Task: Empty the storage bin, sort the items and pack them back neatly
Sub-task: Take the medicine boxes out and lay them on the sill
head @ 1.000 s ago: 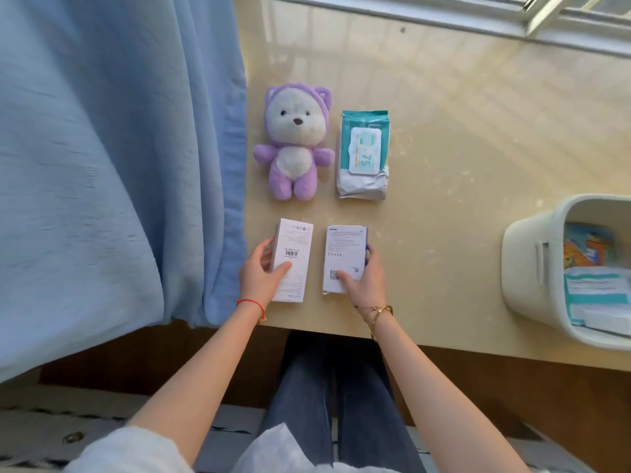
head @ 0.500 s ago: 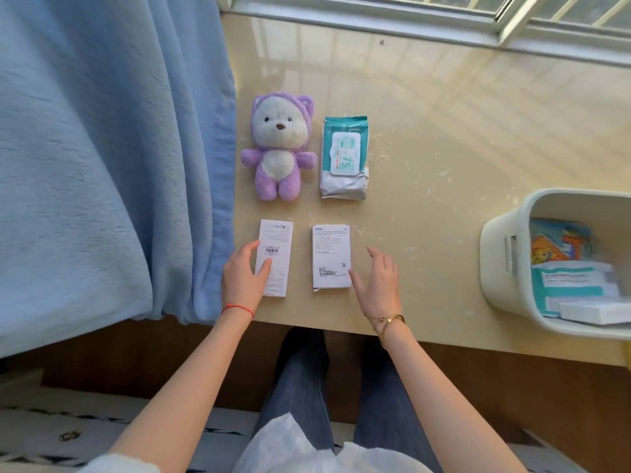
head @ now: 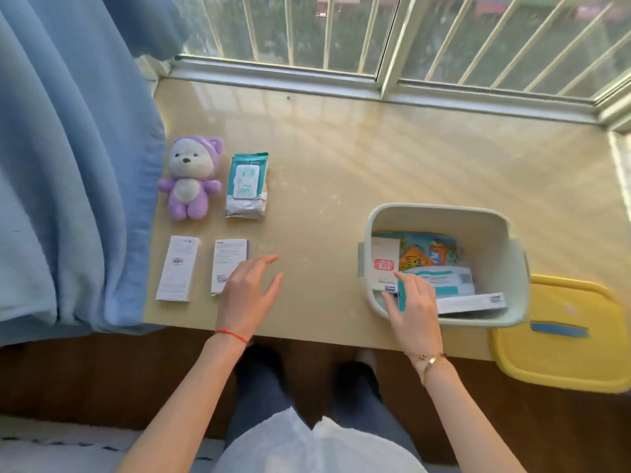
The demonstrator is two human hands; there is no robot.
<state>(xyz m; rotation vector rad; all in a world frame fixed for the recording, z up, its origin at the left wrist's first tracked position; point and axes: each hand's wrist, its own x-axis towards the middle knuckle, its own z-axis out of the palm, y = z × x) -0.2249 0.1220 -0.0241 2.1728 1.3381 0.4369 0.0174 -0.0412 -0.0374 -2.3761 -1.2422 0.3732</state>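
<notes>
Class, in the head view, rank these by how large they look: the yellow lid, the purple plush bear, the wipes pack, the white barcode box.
1. yellow lid, clearly largest
2. purple plush bear
3. wipes pack and white barcode box: too alike to rank

Pale storage bin [head: 440, 213], upright and open-topped at the table's 3 o'clock side, holds a white box with a red label [head: 385, 264] standing on edge, a colourful flat pack [head: 432, 249], teal-and-white boxes [head: 444, 279] and, apparently, a long white box [head: 471, 302]. At 9 o'clock lie a purple plush bear [head: 189, 179], a teal wipes pack [head: 246, 186] and two white boxes [head: 178, 268] [head: 228, 261], flat, side by side.
</notes>
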